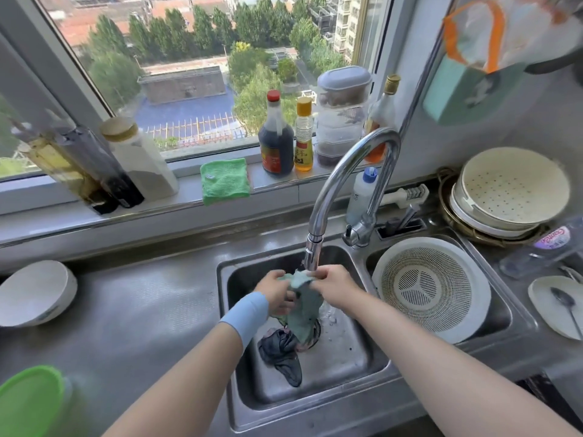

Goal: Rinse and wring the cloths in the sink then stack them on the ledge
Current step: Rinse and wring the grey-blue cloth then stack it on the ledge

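1. Head view: both hands meet over the left basin of the steel sink (pixel 347 364), directly under the spout of the curved faucet (pixel 350 171).
2. The left hand (pixel 276 291), with a blue wristband (pixel 249 313) on its wrist, has its fingers curled round the upper part of a teal cloth (pixel 304 310).
3. The right hand (pixel 334 287) grips the same cloth at its top edge, fingers bent tight on the fabric just below the spout head.
4. The teal cloth hangs bunched from both hands, and its lower end reaches down to the drain.
5. A dark grey cloth (pixel 282 353) lies crumpled on the basin floor, touching the teal cloth's lower end.
6. A folded green cloth (pixel 224 180) lies flat on the window ledge (pixel 157 203), between a tall jar of white powder (pixel 142 159) and a dark sauce bottle (pixel 276 137). Its front edge overhangs the ledge.
7. The right basin holds a white colander (pixel 430 287).
8. On the counter, a white bowl (pixel 34 293) sits far left, and a plate with a spoon (pixel 566 302) sits far right.
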The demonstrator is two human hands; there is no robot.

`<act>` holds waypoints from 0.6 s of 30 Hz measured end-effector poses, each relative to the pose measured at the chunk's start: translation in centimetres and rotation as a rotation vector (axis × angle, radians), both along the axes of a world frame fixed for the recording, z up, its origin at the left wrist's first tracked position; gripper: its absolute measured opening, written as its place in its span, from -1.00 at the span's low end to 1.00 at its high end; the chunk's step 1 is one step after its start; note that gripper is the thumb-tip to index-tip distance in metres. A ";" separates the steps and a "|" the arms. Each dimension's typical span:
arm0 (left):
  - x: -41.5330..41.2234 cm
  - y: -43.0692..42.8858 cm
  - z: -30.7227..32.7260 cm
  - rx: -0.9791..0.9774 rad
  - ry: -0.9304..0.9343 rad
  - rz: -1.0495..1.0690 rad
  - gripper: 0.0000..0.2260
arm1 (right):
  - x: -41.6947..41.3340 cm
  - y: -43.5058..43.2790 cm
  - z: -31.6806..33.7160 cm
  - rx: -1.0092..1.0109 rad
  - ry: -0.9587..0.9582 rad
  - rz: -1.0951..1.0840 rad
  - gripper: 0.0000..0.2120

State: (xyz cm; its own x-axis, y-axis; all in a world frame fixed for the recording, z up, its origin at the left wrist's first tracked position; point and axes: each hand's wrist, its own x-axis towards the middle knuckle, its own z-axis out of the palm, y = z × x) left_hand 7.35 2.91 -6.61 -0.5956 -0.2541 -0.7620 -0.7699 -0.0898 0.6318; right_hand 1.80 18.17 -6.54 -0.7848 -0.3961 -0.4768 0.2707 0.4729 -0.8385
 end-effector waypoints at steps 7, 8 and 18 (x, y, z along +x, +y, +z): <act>0.6 2.3 -2.7 0.428 -0.034 0.546 -0.93 | 2.3 1.1 -1.9 0.057 -0.089 -0.079 -0.80; 0.8 2.3 -2.7 0.525 -0.042 0.607 -0.94 | 2.5 1.5 -2.3 0.080 -0.081 -0.096 -0.71; -0.2 3.7 -3.8 0.797 0.036 0.764 -0.74 | 3.4 1.8 -2.7 -0.015 -0.329 -0.152 -0.82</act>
